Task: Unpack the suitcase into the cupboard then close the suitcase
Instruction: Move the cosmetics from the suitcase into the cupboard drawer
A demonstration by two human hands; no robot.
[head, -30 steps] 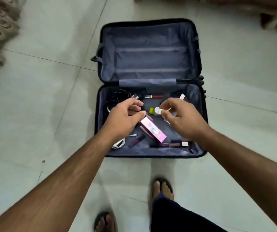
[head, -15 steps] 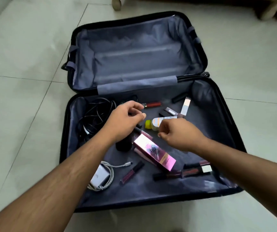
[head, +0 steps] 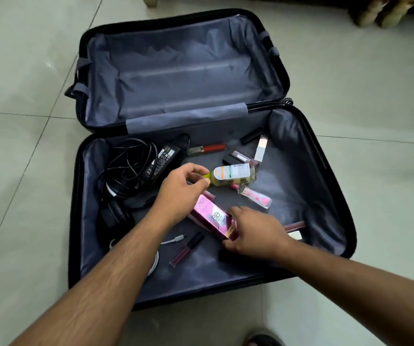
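**Operator:** Fingers of the left hand: what is their condition?

**Inspector:** Curled. Thumb and forefinger pinch the yellow-green cap of the clear plastic bottle with a white and orange label. That bottle lies on its side on the grey lining, cap toward the left hand. The left forearm runs in from the lower left edge, wrist over the middle of the near half of the open black hard-shell suitcase.

**Operator:** And the right hand?

**Inspector:** Palm down, fingers bent round the near end of the shiny pink rectangular carton printed "BB". Thumb on the far side of that end, fingertips at the near side: it grips the carton. The right forearm enters from the lower right edge and crosses the near rim of the suitcase.

**Operator:** Where do the contents lie?

**Inspector:** All in the near half. The far half, lined in grey fabric, lies flat on the pale tiled floor.
- Far left: black coiled cable with a black power brick.
- Along the far wall: red lip-gloss tube.
- Just beside the bottle: small clear sachet with pink print.
- Near left: dark purple lip-gloss tube, close to a white cable with a plug, partly hidden under the left forearm.

**Operator:** Cupboard?

**Inspector:** Not identifiable in this view.
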